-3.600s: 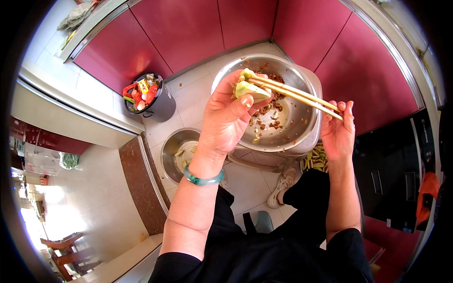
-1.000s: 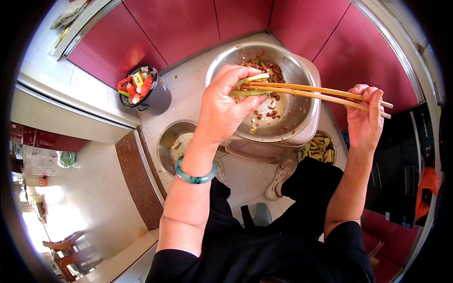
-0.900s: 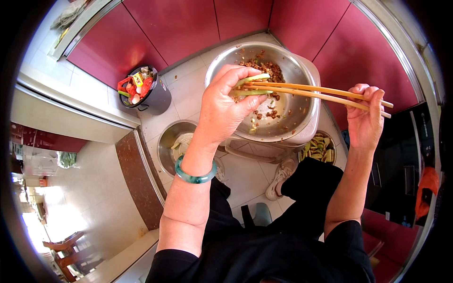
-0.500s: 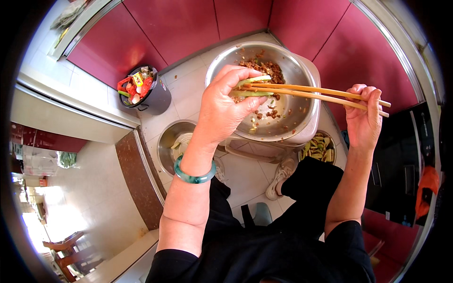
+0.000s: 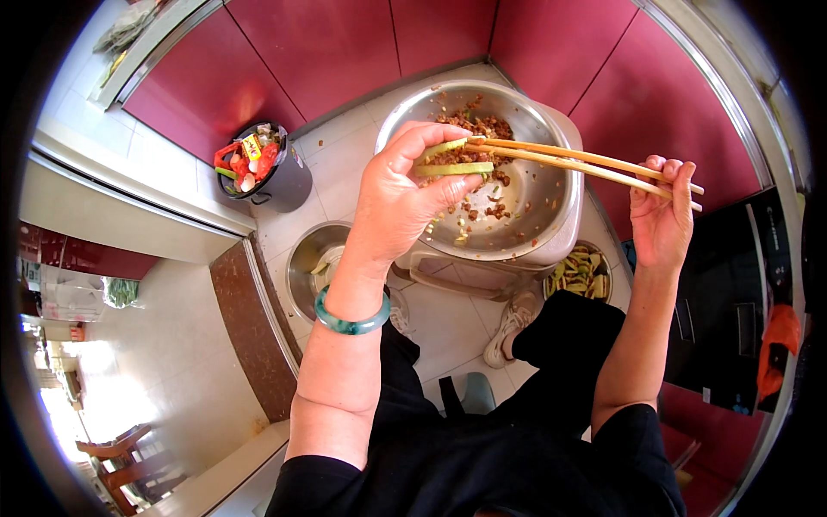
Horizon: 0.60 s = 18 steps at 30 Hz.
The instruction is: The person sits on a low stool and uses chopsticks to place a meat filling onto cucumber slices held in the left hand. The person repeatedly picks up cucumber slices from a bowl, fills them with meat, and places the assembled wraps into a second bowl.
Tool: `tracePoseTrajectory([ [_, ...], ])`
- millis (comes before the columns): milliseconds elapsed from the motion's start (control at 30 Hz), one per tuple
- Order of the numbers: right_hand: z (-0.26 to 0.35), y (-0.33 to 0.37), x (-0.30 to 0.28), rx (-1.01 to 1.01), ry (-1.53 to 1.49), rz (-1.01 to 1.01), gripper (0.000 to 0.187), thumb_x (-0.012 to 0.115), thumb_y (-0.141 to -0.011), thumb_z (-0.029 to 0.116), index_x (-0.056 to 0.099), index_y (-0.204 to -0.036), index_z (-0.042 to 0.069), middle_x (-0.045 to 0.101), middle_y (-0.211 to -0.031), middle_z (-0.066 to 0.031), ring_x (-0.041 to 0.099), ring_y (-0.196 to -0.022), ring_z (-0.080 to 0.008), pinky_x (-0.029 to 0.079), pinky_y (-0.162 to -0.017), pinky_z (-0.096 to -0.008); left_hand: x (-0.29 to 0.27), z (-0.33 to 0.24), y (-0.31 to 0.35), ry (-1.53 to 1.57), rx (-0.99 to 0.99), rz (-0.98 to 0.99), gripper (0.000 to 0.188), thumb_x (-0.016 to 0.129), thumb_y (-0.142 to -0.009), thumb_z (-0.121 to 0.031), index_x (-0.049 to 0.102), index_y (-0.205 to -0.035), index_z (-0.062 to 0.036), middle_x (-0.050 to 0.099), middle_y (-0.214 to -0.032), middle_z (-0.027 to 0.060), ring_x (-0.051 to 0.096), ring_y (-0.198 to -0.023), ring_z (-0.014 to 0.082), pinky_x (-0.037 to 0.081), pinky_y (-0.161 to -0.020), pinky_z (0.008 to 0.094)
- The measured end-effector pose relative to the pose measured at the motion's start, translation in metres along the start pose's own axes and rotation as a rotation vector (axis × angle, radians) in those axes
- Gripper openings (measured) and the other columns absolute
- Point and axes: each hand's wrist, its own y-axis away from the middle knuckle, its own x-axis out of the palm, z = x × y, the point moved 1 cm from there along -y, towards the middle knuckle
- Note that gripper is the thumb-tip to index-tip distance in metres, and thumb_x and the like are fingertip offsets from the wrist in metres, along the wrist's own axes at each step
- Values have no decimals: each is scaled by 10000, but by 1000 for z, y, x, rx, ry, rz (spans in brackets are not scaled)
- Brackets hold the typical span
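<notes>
My left hand (image 5: 401, 185) grips a pale green, split vegetable slice (image 5: 455, 168) over a big steel basin (image 5: 544, 215). Brown minced filling (image 5: 444, 157) shows between the slice's two layers. In my right hand (image 5: 663, 211) is a pair of wooden chopsticks (image 5: 590, 164), held near their far right ends. Their tips reach the slice's opening, at the filling. More loose brown mince (image 5: 500, 125) lies inside the basin, mostly on its far side, with crumbs scattered nearer.
The basin rests on a beige stool (image 5: 564, 129). At its lower right stands a bowl (image 5: 608, 289) of cut green vegetable pieces. To the left is a smaller steel basin (image 5: 301, 258); beyond it, a dark bin (image 5: 289, 185) full of scraps. Red cabinets (image 5: 310, 52) close off the back.
The chopstick tips have lifted and drawn slightly right, out from between the layers to the slice's edge. The slice has tilted, and more filling shows inside it.
</notes>
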Motion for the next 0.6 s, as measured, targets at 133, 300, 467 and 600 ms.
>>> tracePoseTrajectory([
  [133, -7, 1, 6, 34, -8, 20, 309, 401, -951, 311, 530, -818, 63, 550, -893, -90, 571, -858, -166, 531, -752, -291, 0, 1, 0, 66, -34, -2, 375, 664, -728, 36, 553, -1080, -31, 590, -996, 39, 570, -919, 121, 491, -813, 259],
  [300, -9, 0, -1, 19, -149, -39, 302, 397, -950, 315, 518, -829, 65, 548, -906, -90, 585, -844, -168, 537, -742, -282, -4, 2, 0, 259, 33, 16, 407, 651, -752, 17, 525, -1132, -54, 597, -1032, 84, 587, -958, 188, 514, -817, 338],
  [467, -27, 6, 5, 68, -281, -50, 287, 400, -949, 305, 504, -838, 62, 546, -931, -94, 584, -859, -179, 540, -743, -279, 0, 7, -1, 528, 66, 103, 407, 637, -784, -27, 506, -1166, -84, 574, -1112, 144, 557, -1059, 263, 518, -845, 411],
  [600, -43, 11, 10, 136, -337, -83, 284, 404, -948, 307, 508, -832, 69, 554, -935, -82, 588, -870, -173, 537, -763, -277, 2, 11, -2, 656, 85, 98, 383, 637, -804, -78, 509, -1165, -83, 572, -1122, 128, 554, -1062, 262, 509, -870, 407],
])
